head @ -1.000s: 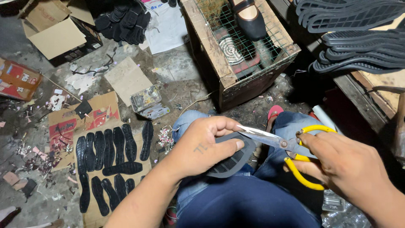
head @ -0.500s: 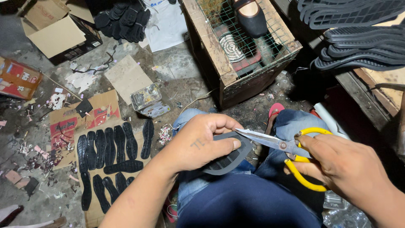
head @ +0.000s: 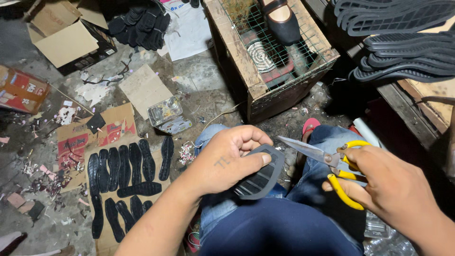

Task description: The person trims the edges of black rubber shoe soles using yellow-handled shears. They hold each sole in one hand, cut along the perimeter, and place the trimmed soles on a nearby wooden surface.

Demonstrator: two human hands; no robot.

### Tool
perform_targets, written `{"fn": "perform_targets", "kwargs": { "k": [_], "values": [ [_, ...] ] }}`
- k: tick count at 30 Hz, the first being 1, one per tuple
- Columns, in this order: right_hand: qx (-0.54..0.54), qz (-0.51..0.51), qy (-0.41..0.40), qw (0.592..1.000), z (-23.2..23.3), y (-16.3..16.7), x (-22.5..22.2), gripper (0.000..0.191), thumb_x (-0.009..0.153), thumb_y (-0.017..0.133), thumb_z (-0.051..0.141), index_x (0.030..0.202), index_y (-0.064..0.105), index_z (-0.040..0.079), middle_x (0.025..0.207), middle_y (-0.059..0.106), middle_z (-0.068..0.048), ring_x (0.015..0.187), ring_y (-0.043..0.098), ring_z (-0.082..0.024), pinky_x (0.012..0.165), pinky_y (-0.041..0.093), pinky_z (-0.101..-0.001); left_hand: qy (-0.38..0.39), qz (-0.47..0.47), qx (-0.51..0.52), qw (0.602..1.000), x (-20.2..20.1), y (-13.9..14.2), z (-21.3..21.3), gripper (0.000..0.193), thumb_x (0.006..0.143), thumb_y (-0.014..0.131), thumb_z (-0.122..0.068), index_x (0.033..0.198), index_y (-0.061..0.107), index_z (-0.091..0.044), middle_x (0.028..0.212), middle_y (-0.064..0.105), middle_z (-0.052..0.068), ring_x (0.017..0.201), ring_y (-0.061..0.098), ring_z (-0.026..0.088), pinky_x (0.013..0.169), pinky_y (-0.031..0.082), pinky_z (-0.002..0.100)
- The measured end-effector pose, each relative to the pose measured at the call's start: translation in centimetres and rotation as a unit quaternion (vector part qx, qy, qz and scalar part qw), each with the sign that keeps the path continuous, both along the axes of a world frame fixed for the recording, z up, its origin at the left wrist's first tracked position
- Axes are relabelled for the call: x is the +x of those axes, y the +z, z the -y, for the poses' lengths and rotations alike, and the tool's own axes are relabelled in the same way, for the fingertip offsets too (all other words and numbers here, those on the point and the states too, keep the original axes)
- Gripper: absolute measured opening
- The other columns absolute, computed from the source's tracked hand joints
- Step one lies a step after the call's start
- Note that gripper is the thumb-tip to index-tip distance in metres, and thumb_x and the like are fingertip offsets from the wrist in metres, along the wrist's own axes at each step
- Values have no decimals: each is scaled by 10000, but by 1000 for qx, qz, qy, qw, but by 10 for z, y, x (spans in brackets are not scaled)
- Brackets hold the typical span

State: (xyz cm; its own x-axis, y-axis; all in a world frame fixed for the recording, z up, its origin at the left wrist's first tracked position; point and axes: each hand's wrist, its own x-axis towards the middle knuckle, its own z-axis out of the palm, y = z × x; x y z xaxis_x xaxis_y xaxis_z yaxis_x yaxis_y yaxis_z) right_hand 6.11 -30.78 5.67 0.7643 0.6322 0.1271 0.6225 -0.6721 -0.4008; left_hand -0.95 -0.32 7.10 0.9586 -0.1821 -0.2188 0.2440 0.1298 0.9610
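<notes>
My left hand (head: 227, 159) grips a dark rubber shoe sole (head: 261, 174) over my lap, thumb lying across its ribbed face. My right hand (head: 393, 192) holds yellow-handled scissors (head: 332, 163) with fingers through the loops. The steel blades point left toward the sole's rounded end and stop a short gap from it. Blue jeans and a dark shirt lie beneath both hands.
Several black soles (head: 125, 178) lie on flattened cardboard (head: 76, 140) at the left. A wooden crate with wire mesh (head: 275, 57) holds a shoe (head: 282, 21) ahead. Stacked soles (head: 403, 42) rest on a shelf at the right. Cardboard boxes (head: 66, 40) and scraps litter the floor.
The scissors have drawn back out of the sole, to the right, and now sit apart from it. My left hand has turned the sole so its ribbed face shows more.
</notes>
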Motion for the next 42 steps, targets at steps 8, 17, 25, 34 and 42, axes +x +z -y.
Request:
{"fn": "perform_targets", "kwargs": {
  "k": [8,17,25,34,42],
  "values": [
    [0,53,16,998,-6,-1,-4,603,651,830,416,1127,665,85,1001,708,-97,815,689,-298,696,548,-394,16,12,55,998,1,-2,5,259,899,711,-29,1144,646,27,963,731,38,794,622,31,674,533,205],
    [-20,45,29,998,-1,-12,-7,576,666,825,439,1116,682,108,896,715,-29,756,703,-236,624,539,-360,7,-4,14,1000,-1,-7,7,247,912,699,-20,1149,645,26,993,727,33,821,625,28,711,539,196],
    [-16,74,34,997,6,-22,-10,565,674,828,455,1099,689,110,883,733,-21,763,714,-218,625,540,-340,3,-25,-4,1000,-1,-10,7,251,903,698,-8,1145,646,32,975,721,32,823,634,45,724,546,207],
    [103,-213,-95,967,13,-39,-8,493,775,817,168,1242,668,111,978,724,-33,807,715,-141,733,591,-279,-15,135,176,975,-10,8,6,165,912,688,-86,1063,701,-19,996,735,56,940,678,119,864,551,285],
    [356,-390,-1,849,-22,-52,-30,641,753,841,39,1331,565,30,1212,722,-68,889,634,-109,835,554,-289,-16,258,144,955,-8,2,16,171,911,654,-56,1074,704,-57,1083,687,90,1052,685,230,977,541,335]
  ]
}}
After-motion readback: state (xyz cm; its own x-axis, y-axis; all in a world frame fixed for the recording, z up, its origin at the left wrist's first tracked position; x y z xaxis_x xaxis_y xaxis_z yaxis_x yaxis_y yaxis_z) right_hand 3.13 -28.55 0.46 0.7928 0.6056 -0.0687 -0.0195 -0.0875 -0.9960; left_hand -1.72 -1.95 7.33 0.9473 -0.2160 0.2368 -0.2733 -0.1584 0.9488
